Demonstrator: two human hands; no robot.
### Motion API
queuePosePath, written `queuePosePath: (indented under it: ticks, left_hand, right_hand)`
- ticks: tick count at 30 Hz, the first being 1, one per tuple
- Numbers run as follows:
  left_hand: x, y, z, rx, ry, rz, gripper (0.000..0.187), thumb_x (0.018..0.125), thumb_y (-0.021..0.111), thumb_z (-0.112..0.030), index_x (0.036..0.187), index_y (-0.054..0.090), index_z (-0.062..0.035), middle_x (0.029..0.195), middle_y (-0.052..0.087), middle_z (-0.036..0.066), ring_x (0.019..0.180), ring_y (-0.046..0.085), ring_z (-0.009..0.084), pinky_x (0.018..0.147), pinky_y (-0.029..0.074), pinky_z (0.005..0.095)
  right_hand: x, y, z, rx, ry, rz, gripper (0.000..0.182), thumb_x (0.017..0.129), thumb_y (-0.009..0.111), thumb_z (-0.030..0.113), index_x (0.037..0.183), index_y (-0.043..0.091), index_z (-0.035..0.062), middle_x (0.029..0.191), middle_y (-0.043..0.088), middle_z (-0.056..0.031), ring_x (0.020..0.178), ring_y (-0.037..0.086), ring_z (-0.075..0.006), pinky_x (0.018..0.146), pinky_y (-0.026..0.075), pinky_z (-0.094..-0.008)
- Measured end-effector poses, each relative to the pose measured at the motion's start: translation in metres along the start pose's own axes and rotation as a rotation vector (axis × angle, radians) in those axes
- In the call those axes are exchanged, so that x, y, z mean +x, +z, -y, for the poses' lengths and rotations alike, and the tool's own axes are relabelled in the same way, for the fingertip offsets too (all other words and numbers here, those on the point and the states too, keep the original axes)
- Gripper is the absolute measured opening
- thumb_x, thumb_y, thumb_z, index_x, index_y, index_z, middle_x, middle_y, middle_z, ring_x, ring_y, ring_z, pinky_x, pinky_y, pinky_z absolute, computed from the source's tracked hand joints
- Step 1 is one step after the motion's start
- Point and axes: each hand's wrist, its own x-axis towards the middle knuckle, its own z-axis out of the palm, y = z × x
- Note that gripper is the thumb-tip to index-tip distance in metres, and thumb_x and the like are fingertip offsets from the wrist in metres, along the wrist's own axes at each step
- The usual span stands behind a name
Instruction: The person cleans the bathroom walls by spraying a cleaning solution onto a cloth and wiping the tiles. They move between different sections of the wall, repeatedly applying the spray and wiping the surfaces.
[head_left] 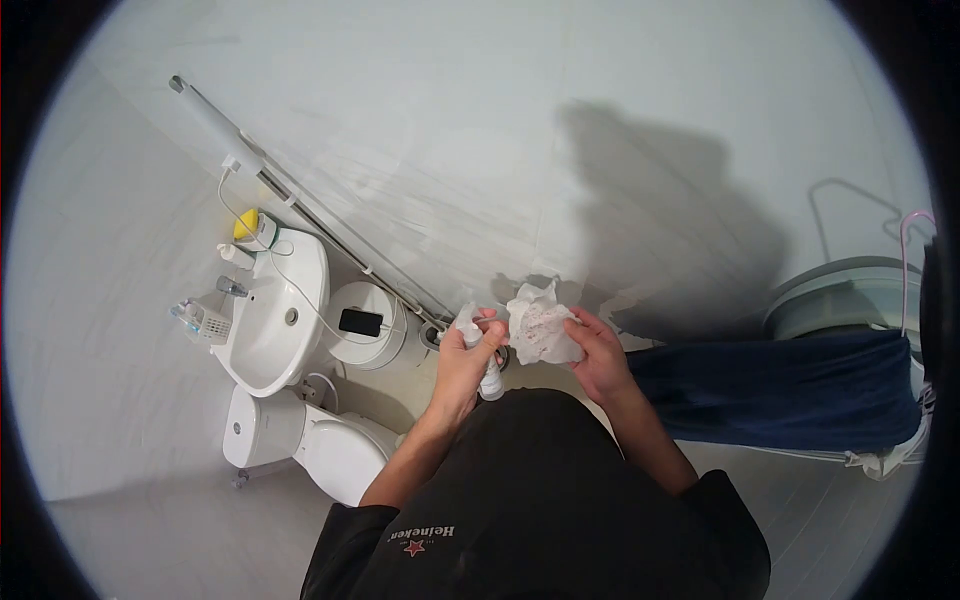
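1. Two bare hands up in front of the torso, close together, approx. mid-view.
2. L hand: fingers curled round a white tube-like piece, gripping it; lower end sticks out below the hand. Exact type of piece unclear, partly hidden by fingers.
3. R hand: thumb + fingers pinching the R edge of a crumpled white sheet w/ faint reddish specks. Sheet is btwn the hands, its L side right by the L fingertips; can't tell if touching.
4. Black shirt below, w/ "Heineken" print + red star.
5. L side: white sink w/ faucet; yellow item near its upper corner; toilet below, lid down.
6. Dark phone lying on round white container, btwn sink & L hand.
7. Long pole slanting along the wall.
8. R side: dark blue cloth hung over a rack; pale green tub behind, pink hanger nearby.
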Motion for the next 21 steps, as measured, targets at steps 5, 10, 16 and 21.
queuePosePath:
  ticks: [5,10,16,21]
  left_hand:
    - [0.005,0.008,-0.003,0.12,0.085,0.042,0.036,0.09,0.073,-0.008,0.122,0.057,-0.0039,0.093,0.064,0.001,0.077,0.06,0.0092,0.066,0.048,0.0253]
    - [0.006,0.007,-0.009,0.158,0.098,0.019,0.037,0.087,0.073,-0.002,0.121,0.058,-0.0054,0.091,0.064,0.001,0.074,0.059,0.0089,0.065,0.048,0.025]
    - [0.014,-0.002,0.003,0.031,-0.086,0.005,0.035,0.089,0.071,-0.005,0.122,0.058,-0.0042,0.091,0.064,0.003,0.074,0.06,0.0094,0.062,0.049,0.0253]
    - [0.018,-0.005,0.022,-0.057,-0.216,-0.004,0.034,0.089,0.07,-0.004,0.12,0.057,-0.0033,0.093,0.063,0.003,0.074,0.059,0.0091,0.06,0.048,0.025]
  right_hand:
    - [0.001,0.006,-0.003,-0.052,-0.003,0.031,0.028,0.103,0.053,0.017,0.124,0.058,-0.0005,0.114,0.067,-0.0083,0.105,0.065,-0.0155,0.094,0.05,-0.031]
    - [0.004,0.0,-0.006,-0.106,-0.058,-0.081,0.029,0.104,0.052,0.022,0.115,0.064,-0.0022,0.111,0.068,-0.0075,0.104,0.064,-0.0126,0.094,0.049,-0.0294]
    - [0.007,-0.007,-0.018,-0.133,-0.01,-0.13,0.028,0.102,0.058,0.026,0.101,0.066,-0.0006,0.095,0.067,-0.004,0.087,0.061,-0.0089,0.077,0.048,-0.0263]
    - [0.021,-0.014,-0.03,-0.221,0.01,-0.184,0.018,0.095,0.068,0.016,0.083,0.059,0.0065,0.084,0.063,0.0003,0.073,0.057,-0.0076,0.065,0.045,-0.0241]
